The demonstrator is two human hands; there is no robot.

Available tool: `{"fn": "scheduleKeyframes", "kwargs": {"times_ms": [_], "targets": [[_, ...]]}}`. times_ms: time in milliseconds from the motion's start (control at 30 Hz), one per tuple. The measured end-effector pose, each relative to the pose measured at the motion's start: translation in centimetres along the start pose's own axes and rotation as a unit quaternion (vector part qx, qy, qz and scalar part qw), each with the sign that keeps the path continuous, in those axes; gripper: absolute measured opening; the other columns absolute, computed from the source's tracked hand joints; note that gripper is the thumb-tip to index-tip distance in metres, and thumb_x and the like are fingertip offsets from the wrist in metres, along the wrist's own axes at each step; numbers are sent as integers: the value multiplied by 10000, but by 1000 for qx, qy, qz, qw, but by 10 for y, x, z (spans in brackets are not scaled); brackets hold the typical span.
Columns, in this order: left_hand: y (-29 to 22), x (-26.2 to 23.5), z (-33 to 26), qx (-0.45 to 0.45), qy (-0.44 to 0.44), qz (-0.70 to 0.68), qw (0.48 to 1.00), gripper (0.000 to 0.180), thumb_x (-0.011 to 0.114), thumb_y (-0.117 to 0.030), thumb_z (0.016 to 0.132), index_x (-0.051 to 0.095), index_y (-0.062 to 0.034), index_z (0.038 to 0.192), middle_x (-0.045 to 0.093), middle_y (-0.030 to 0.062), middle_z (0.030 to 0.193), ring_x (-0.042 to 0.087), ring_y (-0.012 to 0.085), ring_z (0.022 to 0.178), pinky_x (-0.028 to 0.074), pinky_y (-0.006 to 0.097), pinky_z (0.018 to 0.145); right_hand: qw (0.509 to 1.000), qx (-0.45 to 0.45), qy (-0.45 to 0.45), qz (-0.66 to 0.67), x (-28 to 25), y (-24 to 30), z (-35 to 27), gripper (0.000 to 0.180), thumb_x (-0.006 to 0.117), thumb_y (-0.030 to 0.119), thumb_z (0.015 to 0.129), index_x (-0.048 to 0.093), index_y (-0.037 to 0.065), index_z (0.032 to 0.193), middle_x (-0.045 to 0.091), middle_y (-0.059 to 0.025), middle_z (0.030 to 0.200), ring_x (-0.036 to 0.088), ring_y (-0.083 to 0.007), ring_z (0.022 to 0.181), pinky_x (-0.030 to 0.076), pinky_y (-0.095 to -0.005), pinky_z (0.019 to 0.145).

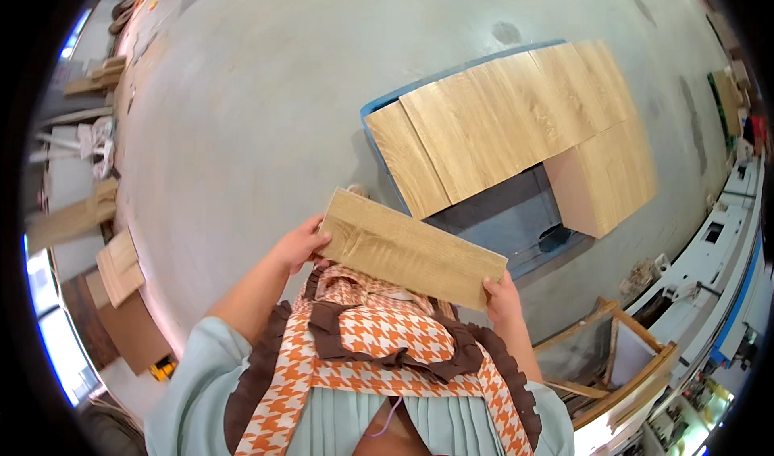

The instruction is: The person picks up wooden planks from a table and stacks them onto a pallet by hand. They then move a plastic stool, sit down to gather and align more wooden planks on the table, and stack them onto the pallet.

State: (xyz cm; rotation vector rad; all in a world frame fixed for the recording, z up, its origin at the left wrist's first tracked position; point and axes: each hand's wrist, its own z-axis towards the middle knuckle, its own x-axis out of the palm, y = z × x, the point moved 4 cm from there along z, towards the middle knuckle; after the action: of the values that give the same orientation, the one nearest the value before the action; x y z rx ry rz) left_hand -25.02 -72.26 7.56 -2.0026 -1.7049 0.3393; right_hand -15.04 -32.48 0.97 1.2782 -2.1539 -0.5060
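Note:
I hold a light wood-grain panel [411, 247] flat in front of my chest, long side across me. My left hand [300, 245] grips its left end and my right hand [501, 290] grips its lower right corner. Beyond it on the concrete floor [258, 117] lies a group of matching wood panels [516, 117], laid side by side over a blue-edged grey sheet [504, 218]. My orange and white checked apron with brown frills fills the lower middle of the view.
A wooden frame or stand [625, 359] is at lower right beside a white and blue machine [726, 246]. Cardboard and wood offcuts [117, 266] lie along the left edge. More boards are stacked far left [97, 77].

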Motion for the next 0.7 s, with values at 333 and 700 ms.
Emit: {"fn": "scheduleKeyframes", "kwargs": {"times_ms": [333,700], "targets": [[-62,-49,308,25,-76,273,959,444,476,-35,725,508,-105,1162,555,24,751,495,117,626,402,275,543,965,32,-239,104,59,-112,172,449,511,-48,807,369,25,1226,489,-118,1180,489,-241,1058,400,-348,890],[-30,-57,342,-113,-259,-81,956,457,502,-111,808,371,-22,1237,447,144,1182,458,255,1060,366,374,942,885,286,-360,76,61,-154,184,360,578,140,822,453,50,1148,545,-107,1031,523,-246,974,439,-361,805]]}}
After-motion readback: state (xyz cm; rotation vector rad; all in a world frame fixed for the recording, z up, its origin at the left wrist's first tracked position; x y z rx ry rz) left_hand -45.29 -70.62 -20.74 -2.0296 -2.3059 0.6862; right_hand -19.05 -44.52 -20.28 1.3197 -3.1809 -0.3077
